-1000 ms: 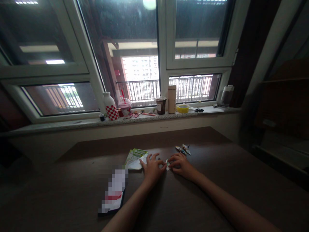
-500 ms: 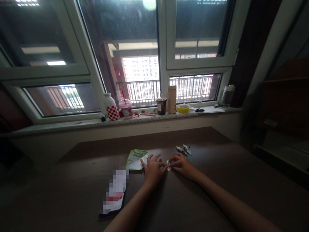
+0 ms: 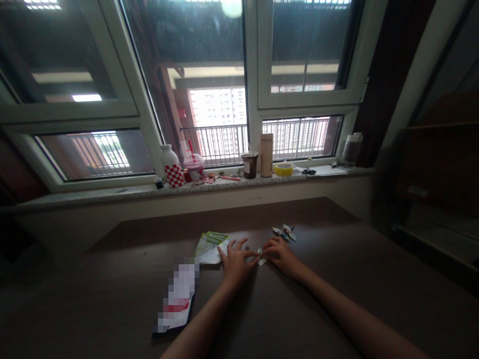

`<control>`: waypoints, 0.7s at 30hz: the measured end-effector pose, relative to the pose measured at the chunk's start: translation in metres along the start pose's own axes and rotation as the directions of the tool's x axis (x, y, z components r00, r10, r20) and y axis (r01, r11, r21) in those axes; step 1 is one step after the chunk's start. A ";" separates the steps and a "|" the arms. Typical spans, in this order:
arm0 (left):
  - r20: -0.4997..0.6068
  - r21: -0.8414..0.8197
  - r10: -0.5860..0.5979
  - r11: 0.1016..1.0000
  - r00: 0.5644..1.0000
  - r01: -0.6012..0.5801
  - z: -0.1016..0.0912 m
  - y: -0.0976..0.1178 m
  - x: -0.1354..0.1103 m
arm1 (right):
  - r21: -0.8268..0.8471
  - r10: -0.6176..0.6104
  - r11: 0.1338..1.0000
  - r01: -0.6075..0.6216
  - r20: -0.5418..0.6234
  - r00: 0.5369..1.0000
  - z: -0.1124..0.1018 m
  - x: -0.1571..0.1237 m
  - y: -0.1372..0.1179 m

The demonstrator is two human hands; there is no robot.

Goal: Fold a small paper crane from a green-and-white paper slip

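Between my two hands, low over the dark table, is a small folded piece of paper (image 3: 261, 260), whitish with a touch of green. My left hand (image 3: 238, 262) pinches its left side between thumb and index finger, the other fingers spread. From the right, my right hand (image 3: 280, 255) grips it with the fingertips, which partly hide it. Just beyond the right hand lie small folded paper pieces (image 3: 285, 232) with pointed ends. Beside my left hand are green and white printed sheets (image 3: 211, 246), partly overlapped by its fingers.
A phone-like flat object (image 3: 177, 299), its face blurred out, lies left of my left forearm on the table (image 3: 318, 309). Along the windowsill (image 3: 142, 194) stand a checkered bottle (image 3: 172, 169), a pink drink cup (image 3: 194, 168), a brown cup (image 3: 249, 164), a tan flask (image 3: 266, 155) and yellow tape (image 3: 283, 169).
Both hands stay in nearly the same place, gripping the small paper. The paper's visible shape differs slightly between the fingertips.
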State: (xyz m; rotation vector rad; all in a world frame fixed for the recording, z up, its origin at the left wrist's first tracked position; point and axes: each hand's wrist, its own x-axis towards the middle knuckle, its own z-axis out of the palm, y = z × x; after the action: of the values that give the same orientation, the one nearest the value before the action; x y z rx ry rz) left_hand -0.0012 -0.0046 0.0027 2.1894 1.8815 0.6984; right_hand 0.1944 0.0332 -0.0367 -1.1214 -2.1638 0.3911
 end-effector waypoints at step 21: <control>-0.061 -0.059 -0.044 0.997 0.997 0.041 0.002 -0.002 -0.001 | -0.006 -0.089 0.996 0.089 -0.021 0.996 -0.007 -0.004 -0.006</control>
State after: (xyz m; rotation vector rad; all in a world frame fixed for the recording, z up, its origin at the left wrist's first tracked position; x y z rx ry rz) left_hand -0.0016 -0.0051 -0.0003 2.1098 1.9070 0.8114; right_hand 0.1969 0.0261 -0.0302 -1.0233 -2.1883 0.3323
